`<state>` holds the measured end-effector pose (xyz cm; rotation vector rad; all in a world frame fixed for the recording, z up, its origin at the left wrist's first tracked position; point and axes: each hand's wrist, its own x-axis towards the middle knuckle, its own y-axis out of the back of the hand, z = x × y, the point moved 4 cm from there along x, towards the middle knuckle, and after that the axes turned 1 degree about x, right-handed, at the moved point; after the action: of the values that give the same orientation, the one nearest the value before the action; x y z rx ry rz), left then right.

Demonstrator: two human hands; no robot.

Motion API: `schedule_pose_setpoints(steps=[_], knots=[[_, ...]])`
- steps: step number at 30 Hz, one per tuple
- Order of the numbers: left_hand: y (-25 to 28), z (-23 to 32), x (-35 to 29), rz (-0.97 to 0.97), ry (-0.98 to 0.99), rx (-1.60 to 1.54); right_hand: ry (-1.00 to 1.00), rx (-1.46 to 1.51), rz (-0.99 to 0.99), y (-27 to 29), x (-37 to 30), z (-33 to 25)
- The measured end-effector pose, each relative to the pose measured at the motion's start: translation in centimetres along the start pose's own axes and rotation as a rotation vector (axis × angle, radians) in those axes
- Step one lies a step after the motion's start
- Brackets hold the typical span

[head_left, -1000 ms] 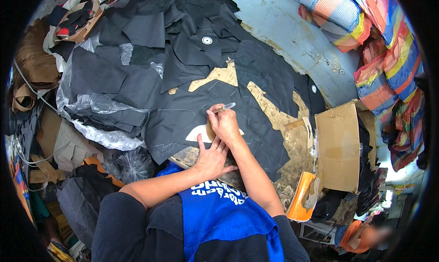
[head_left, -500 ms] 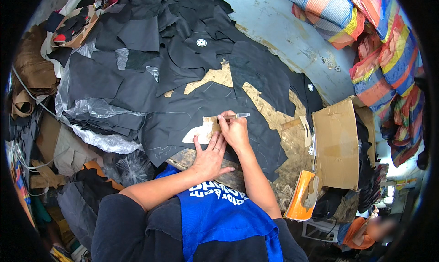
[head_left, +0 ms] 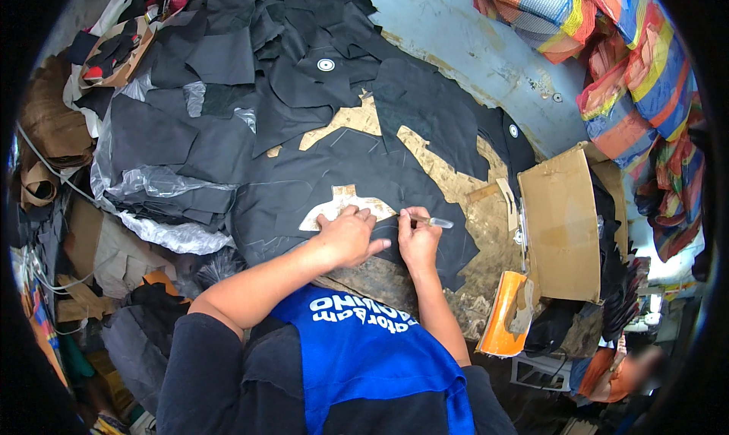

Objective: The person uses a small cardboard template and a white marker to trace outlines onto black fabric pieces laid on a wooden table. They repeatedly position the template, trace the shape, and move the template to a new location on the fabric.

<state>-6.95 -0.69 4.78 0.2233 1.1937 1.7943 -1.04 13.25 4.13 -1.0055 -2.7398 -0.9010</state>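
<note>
A pale, worn pattern template (head_left: 322, 214) with a square tab lies on a dark sheet of material (head_left: 277, 222), which bears thin light outlines. My left hand (head_left: 348, 237) presses the template down, its fingers spread and thumb held apart. At the template's right-hand point, my right hand (head_left: 420, 243) grips a slim pen (head_left: 442, 223) with a clear barrel. The pen's back end sticks out to the right, while its tip is hidden by my fingers.
Dark cut pieces (head_left: 220, 59) heap across the far side of the worn table (head_left: 486, 237). To the right stands a cardboard box (head_left: 558, 226), with an orange container (head_left: 503, 313) nearer me. Striped woven sacks (head_left: 638, 93) hang at upper right. Another person (head_left: 604, 374) sits at lower right.
My right hand has moved right and slightly nearer me with the pen, from the template's tab to its right point. My left hand has shifted slightly and still presses the template.
</note>
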Motion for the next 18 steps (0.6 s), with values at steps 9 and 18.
schedule_pose_setpoints(steps=[9,18], knots=[[4.3,-3.0,4.6,-0.308,-0.143,-0.303,0.429,-0.249,-0.173,-2.6,-1.6,-3.3],[3.8,-5.5,6.2,-0.581,0.248,-0.562,0.233,0.139,-0.470,-6.8,-2.3,-6.0]])
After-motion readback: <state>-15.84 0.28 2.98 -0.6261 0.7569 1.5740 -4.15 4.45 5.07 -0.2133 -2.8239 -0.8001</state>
